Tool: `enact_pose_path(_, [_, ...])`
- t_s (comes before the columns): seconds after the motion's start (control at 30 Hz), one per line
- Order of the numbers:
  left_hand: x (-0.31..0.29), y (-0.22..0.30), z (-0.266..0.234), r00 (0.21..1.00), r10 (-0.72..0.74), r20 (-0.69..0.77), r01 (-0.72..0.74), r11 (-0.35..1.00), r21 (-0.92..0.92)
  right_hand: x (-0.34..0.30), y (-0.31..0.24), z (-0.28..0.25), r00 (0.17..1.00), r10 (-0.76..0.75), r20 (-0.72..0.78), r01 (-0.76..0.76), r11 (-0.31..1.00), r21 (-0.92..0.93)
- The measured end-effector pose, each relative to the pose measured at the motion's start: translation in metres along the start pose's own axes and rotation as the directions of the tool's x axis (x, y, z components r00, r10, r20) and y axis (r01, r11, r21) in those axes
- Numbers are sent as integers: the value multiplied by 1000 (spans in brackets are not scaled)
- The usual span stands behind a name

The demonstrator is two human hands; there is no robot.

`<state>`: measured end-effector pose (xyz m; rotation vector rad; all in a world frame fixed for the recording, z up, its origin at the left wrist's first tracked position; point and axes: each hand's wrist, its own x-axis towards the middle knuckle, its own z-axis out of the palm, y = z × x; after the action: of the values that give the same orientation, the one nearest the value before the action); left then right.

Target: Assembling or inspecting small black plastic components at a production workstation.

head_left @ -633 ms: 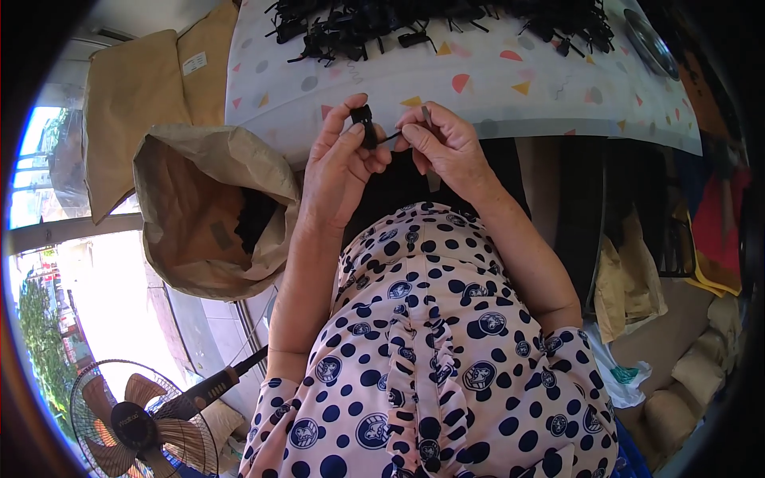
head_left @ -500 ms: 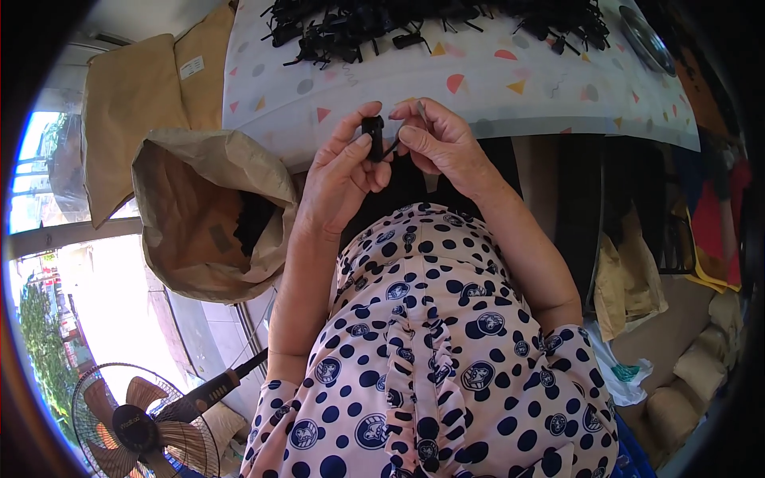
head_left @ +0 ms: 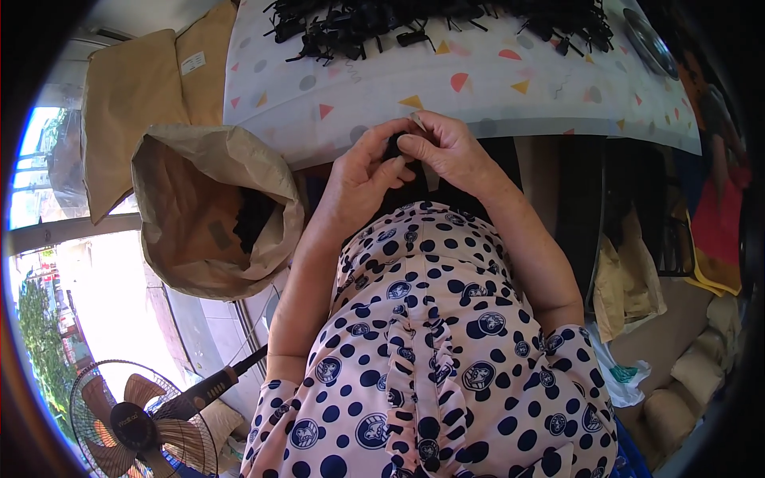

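In front of my waist, just off the table's near edge, both hands meet around a small black plastic part (head_left: 393, 146). My left hand (head_left: 358, 179) is closed on it, with the fingers hiding most of its shape. Thumb and forefinger of my right hand (head_left: 453, 158) are pinched against the part's right side. A thin greyish sliver (head_left: 417, 120) pokes up between the right fingertips; I cannot make out its kind. Beyond the hands, a heap of similar black parts (head_left: 382, 28) with thin straps or stems lies on the table.
A patterned cloth (head_left: 271, 119) covers the table. At the left an open brown paper sack (head_left: 171, 179) holds black pieces (head_left: 253, 219). Flat brown sacks (head_left: 127, 103) lean behind it. A fan (head_left: 135, 426) stands lower left, and a round metal dish (head_left: 649, 44) sits far right.
My left hand has turned and moved right, closing in on the right hand. The black part, plainly visible before, is now mostly covered by fingers.
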<state>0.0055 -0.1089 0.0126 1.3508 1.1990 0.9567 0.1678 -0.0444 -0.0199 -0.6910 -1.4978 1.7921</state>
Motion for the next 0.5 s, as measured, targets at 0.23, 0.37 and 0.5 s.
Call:
enact_pose_path(0.23, [0, -16, 3, 961, 196, -197, -157, 968, 197, -8, -4, 23, 993, -27, -111, 33, 998, 51])
enact_pose_path(0.37, [0, -19, 2, 966, 148, -211, -137, 988, 64, -7, 2, 33, 995, -48, -87, 53, 997, 50])
enact_pose_path(0.5, [1, -20, 4, 950, 169, -261, -168, 985, 26, -4, 2, 37, 994, -68, -83, 72, 997, 40])
